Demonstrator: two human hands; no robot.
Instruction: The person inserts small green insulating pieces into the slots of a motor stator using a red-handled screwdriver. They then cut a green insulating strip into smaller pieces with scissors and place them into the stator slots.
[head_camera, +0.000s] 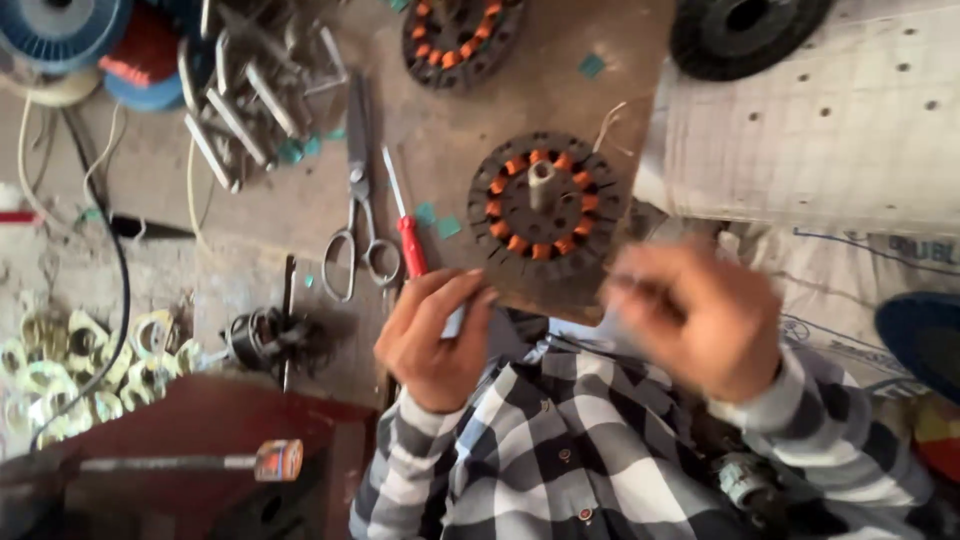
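Right hand blurred, grasp unclear

The right hand is blurring so heavily that its fingers and whatever they may be pinching cannot be told. The left hand is covering most of a small pale object, leaving its kind unclear. The near edge is cutting off the checked shirt. At the far edge, a second wound stator, a black disc and blue wire spools are running out of view. The right edge is cropping a dark blue object.
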